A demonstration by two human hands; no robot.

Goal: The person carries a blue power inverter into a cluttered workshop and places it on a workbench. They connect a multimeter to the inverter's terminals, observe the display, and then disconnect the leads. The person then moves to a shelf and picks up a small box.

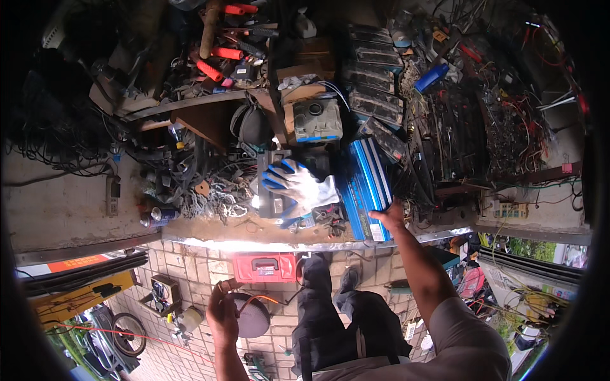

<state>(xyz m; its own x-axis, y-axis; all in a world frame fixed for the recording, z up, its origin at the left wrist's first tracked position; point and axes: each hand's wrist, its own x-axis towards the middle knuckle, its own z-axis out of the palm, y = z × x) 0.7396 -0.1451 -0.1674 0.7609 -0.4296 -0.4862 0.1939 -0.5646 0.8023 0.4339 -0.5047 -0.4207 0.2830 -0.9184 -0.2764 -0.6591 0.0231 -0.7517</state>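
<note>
My right hand [392, 216] grips the near right corner of a long blue cardboard box [361, 190], thumb on its top and fingers at its right side. The box lies tilted on the cluttered workbench. Left of it, a white work glove with blue fingertips [295, 188] rests on a dark case. My left hand [222, 312] hangs low in front of the bench, fingers loosely bent and thumb apart, with nothing visible in it. Close by its thumb, an orange cable [259, 298] curves over a round dark stool seat [253, 319].
A red toolbox [265, 268] stands on the brick floor below the bench edge [254, 244]. Loose chains [213, 204] and cans [162, 214] lie at the bench's left. A dusty grey unit [316, 122] and a stack of dark boxes [375, 105] fill the back; tangled wires [518, 133] lie right.
</note>
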